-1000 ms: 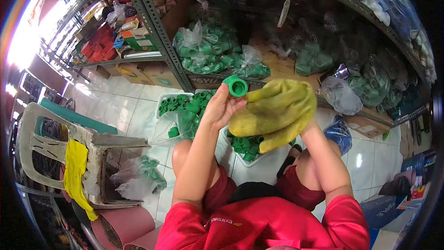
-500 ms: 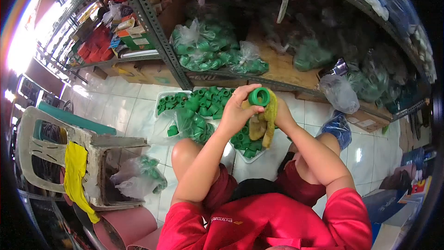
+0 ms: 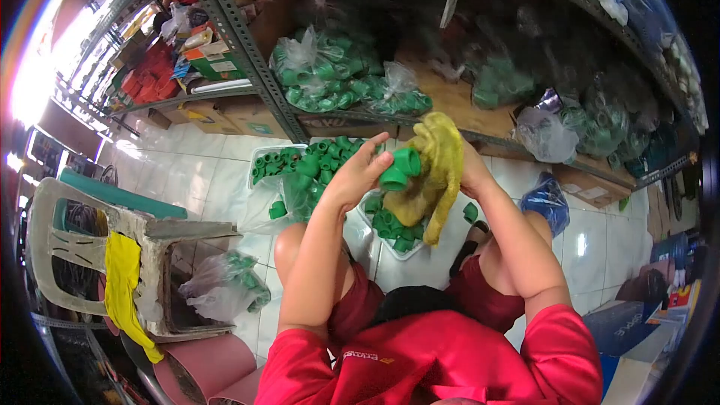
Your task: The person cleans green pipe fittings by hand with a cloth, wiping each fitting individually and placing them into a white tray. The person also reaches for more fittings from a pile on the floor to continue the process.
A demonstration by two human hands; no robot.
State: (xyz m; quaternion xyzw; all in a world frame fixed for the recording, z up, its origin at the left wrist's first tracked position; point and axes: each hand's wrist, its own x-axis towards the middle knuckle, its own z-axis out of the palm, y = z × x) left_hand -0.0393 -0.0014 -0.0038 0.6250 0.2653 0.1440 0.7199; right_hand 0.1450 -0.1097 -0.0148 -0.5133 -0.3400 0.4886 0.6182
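A green plastic pipe elbow [image 3: 402, 168] sits against a dirty yellow cloth [image 3: 439, 154] in front of me. My right hand [image 3: 472, 171] grips the cloth, and its fingers are mostly hidden behind the folds. Just left of the elbow is my left hand [image 3: 357, 177], fingers stretched and apart, its thumb tip right at the fitting's edge. Beneath, a white tray [image 3: 406, 256] of green fittings stands on the floor between my legs. Behind my left hand lies another tray [image 3: 252, 169] heaped with green fittings, with a clear plastic bag [image 3: 259, 206] in front of it.
Metal shelving [image 3: 255, 67] with bagged green fittings [image 3: 322, 71] runs across the back. A worn plastic chair [image 3: 154, 255] with a yellow cloth [image 3: 122, 277] stands at left, a bag [image 3: 225, 285] beside it. One loose fitting [image 3: 470, 212] shows near my right foot; a blue bag [image 3: 546, 202] is further right.
My left hand has loosened from the elbow and moved left and slightly down. The elbow has turned from its open end to its side, and the cloth has risen and spread around it.
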